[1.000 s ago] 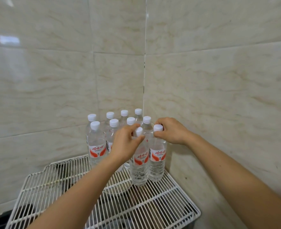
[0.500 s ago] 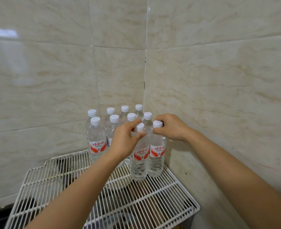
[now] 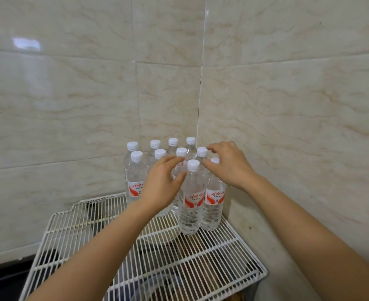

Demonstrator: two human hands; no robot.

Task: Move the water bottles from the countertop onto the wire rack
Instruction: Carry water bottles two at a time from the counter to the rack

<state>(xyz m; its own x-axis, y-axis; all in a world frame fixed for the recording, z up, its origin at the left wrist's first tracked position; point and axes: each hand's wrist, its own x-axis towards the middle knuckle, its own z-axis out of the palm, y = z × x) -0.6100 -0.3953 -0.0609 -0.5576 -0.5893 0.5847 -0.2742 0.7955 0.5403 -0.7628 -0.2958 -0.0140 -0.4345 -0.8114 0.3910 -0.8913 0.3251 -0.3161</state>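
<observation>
Several clear water bottles with white caps and red-and-white labels stand upright in the far right corner of a white wire rack [image 3: 211, 255]. The nearest bottle [image 3: 191, 203] stands in front, and a second front bottle [image 3: 214, 203] is right beside it. My left hand [image 3: 162, 183] hovers just left of the nearest bottle, fingers spread, holding nothing. My right hand [image 3: 229, 164] hovers over the second bottle's cap, fingers apart, partly hiding that cap. More bottles [image 3: 137, 174] stand in rows behind, against the tiled walls.
Marble-patterned tiled walls [image 3: 288, 105] meet in a corner right behind the bottles. Under the rack, a pale bowl [image 3: 162, 235] and dark items show through the wires. A dark surface [image 3: 3, 276] lies at the lower left. The rack's front and left parts carry no bottles.
Both hands have let go of the two front bottles' caps and opened. They have drawn slightly back and apart, while the bottles stay standing on the rack.
</observation>
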